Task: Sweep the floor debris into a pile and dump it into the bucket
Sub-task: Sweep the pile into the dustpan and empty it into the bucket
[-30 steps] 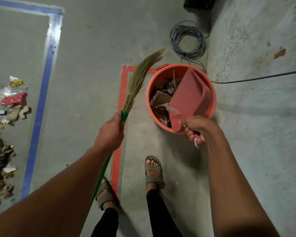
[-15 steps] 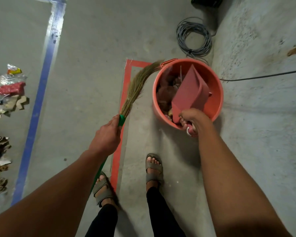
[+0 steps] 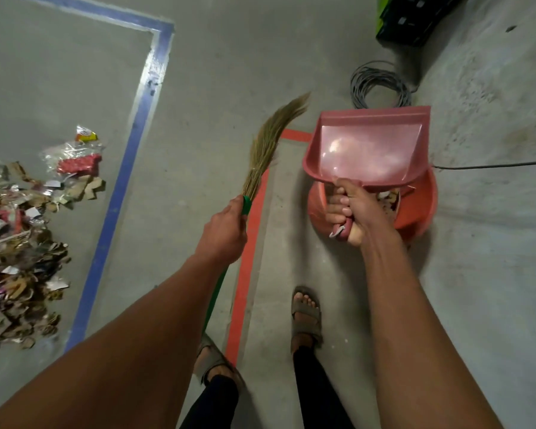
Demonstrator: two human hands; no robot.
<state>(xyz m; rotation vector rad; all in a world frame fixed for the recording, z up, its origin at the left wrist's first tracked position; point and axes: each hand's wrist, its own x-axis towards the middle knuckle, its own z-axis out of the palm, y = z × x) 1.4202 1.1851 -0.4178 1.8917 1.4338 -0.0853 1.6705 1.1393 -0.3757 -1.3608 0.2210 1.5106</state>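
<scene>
My right hand [image 3: 351,209] grips the handle of a pink dustpan [image 3: 369,150], held level and face up above the orange bucket [image 3: 418,209]. The pan's tray looks empty. Scraps of brown debris show inside the bucket under the pan. My left hand [image 3: 225,229] grips the green handle of a grass broom [image 3: 270,144], whose bristles point up and to the right, off the floor, left of the bucket. A pile of paper, cardboard and plastic debris [image 3: 19,249] lies on the floor at the far left, inside the blue tape line [image 3: 118,187].
An orange tape line [image 3: 249,243] runs between my feet and past the bucket. A coil of grey cable [image 3: 379,86] lies behind the bucket, a black cord [image 3: 492,165] crosses the floor on the right, and a black and green crate [image 3: 415,20] stands at the top right.
The dustpan was tipped steeply into the bucket; now it has been lifted out and turned level, face up. The view shifted so the debris pile shows more at the left.
</scene>
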